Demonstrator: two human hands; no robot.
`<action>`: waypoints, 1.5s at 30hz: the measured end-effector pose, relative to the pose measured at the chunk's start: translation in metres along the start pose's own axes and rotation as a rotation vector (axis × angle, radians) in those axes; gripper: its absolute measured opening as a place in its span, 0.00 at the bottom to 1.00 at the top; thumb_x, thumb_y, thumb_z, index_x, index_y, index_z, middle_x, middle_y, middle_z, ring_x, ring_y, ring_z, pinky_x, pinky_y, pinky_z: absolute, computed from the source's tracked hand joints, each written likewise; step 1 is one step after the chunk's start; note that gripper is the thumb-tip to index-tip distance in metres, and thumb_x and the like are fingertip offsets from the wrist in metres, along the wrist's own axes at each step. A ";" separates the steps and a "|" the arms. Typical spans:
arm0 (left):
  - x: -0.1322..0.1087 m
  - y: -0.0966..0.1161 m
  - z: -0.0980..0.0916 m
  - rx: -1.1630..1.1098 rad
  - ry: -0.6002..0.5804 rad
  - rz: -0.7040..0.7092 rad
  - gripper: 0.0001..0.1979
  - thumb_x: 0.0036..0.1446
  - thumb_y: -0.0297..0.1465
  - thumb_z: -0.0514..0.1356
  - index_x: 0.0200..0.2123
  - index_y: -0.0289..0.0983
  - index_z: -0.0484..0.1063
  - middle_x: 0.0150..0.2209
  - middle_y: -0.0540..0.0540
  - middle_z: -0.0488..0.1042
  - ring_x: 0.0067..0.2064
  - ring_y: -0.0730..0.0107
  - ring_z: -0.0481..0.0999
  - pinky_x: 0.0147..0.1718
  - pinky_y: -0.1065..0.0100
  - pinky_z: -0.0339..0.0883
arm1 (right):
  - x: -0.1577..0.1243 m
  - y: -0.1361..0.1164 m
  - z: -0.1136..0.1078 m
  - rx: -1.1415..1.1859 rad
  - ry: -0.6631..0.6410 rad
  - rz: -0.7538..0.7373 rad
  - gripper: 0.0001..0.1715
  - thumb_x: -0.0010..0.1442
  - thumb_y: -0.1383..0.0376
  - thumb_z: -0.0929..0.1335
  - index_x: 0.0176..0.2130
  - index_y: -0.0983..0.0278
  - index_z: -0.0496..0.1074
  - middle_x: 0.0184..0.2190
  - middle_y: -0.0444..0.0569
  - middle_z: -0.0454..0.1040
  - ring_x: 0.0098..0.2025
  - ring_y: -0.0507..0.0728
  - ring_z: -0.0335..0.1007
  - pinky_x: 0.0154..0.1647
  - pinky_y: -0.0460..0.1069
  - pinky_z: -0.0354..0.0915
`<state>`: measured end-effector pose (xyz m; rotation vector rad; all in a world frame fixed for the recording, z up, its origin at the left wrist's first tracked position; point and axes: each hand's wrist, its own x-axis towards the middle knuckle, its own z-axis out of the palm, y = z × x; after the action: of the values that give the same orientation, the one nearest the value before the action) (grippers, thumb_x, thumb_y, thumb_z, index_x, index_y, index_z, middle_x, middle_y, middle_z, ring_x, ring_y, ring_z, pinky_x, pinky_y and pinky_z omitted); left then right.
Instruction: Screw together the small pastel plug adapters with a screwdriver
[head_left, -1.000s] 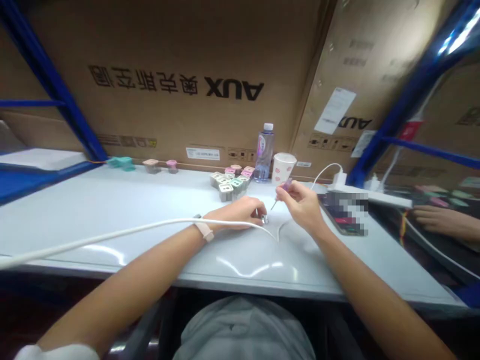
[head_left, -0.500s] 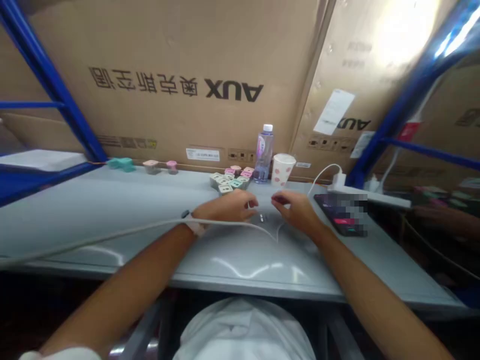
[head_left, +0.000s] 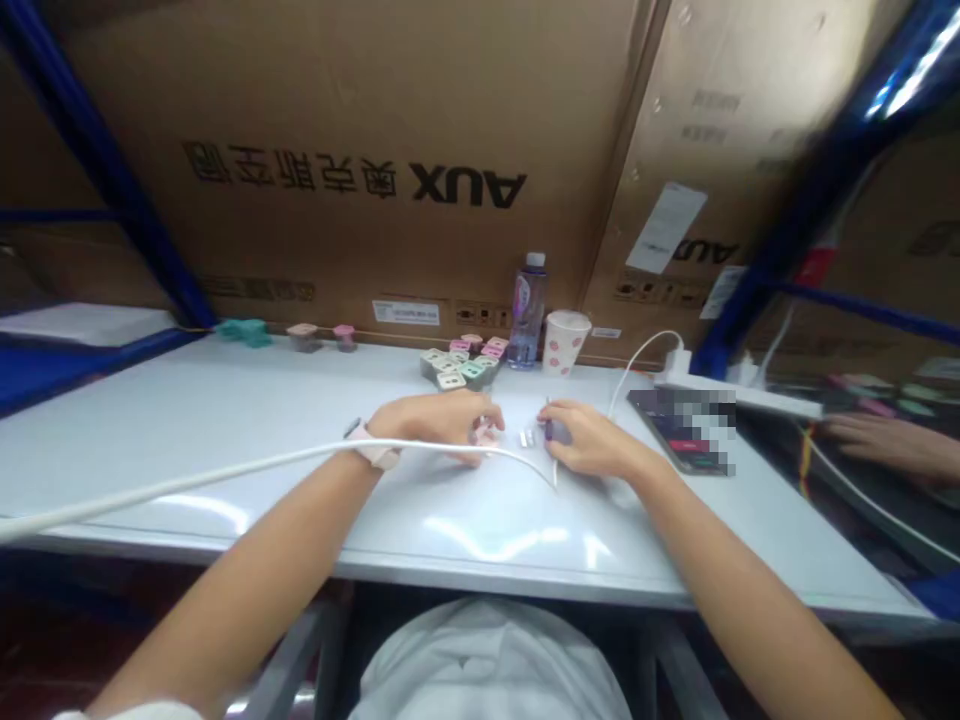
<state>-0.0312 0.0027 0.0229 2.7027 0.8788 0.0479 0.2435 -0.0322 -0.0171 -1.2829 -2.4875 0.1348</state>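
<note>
My right hand (head_left: 589, 442) is shut on a small screwdriver with a purple handle (head_left: 549, 430), its tip low by the table. Just left of it lie several small metal pieces (head_left: 527, 437) on the white tabletop (head_left: 225, 480). My left hand (head_left: 439, 425) rests on the table, its fingertips curled around a small pale object (head_left: 485, 433) that is partly hidden. A white cable (head_left: 300, 458) runs across my left wrist, which wears a pink watch band (head_left: 373, 452), and ends between my hands.
Pastel plug-like blocks (head_left: 457, 368) stand in a cluster behind my hands, beside a water bottle (head_left: 527, 315) and a paper cup (head_left: 566, 340). To the right lie a pixelated phone (head_left: 679, 435) and a white power strip (head_left: 739, 398). Another person's hand (head_left: 870, 440) shows far right.
My right hand has lowered the screwdriver from above the table to beside the metal pieces. My left hand has moved left, away from those pieces, which now lie uncovered on the table.
</note>
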 end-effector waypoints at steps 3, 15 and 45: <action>0.000 -0.003 0.002 -0.004 0.007 0.011 0.22 0.54 0.33 0.69 0.53 0.40 0.78 0.49 0.43 0.80 0.48 0.57 0.79 0.46 0.66 0.69 | -0.001 -0.002 -0.003 -0.008 -0.028 -0.010 0.20 0.57 0.70 0.70 0.50 0.69 0.79 0.50 0.60 0.80 0.52 0.65 0.77 0.57 0.57 0.70; 0.012 0.002 0.018 -0.016 0.161 -0.018 0.18 0.63 0.37 0.64 0.53 0.37 0.75 0.40 0.43 0.80 0.42 0.60 0.79 0.40 0.67 0.67 | -0.001 -0.010 0.007 -0.100 0.027 0.018 0.24 0.69 0.54 0.69 0.57 0.68 0.76 0.55 0.63 0.79 0.70 0.72 0.63 0.66 0.64 0.64; 0.016 0.010 0.017 -0.149 0.183 0.040 0.15 0.62 0.35 0.66 0.50 0.37 0.80 0.38 0.46 0.82 0.39 0.64 0.79 0.38 0.68 0.66 | 0.009 -0.028 0.018 0.194 0.149 0.007 0.11 0.65 0.65 0.72 0.47 0.65 0.80 0.42 0.53 0.83 0.43 0.59 0.78 0.44 0.51 0.70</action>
<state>-0.0103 -0.0005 0.0091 2.6057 0.8358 0.3599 0.2114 -0.0402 -0.0253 -1.1771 -2.2825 0.2655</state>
